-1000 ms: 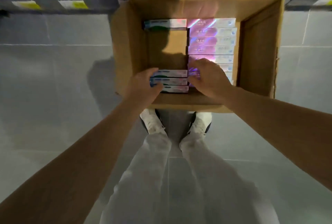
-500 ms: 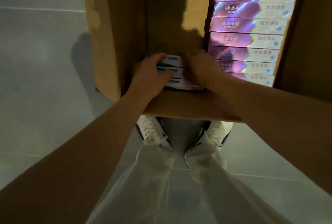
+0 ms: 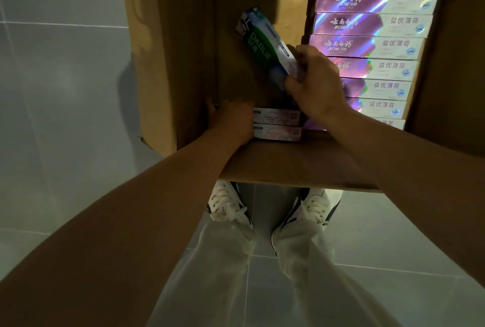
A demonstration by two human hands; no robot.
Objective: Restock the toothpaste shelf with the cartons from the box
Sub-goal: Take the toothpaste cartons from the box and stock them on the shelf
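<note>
Inside the cardboard box (image 3: 168,64) on the floor, the right hand (image 3: 313,85) is clenched around one end of a green Darlie carton (image 3: 265,43), whose long axis tilts up and away to the left, its free end clear of the stack. The left hand (image 3: 231,123) presses on the two pink-ended cartons (image 3: 275,124) at the near wall; whether it grips them I cannot tell. Holographic purple cartons (image 3: 367,46) fill the right column, just beside the right hand, which is probably best placed to carry its carton out.

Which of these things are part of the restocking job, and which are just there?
Part of the job:
- cardboard box
- Darlie carton in the right hand
- two cartons by the left hand
- purple cartons

Just there:
- tiled floor
- white sneakers
</note>
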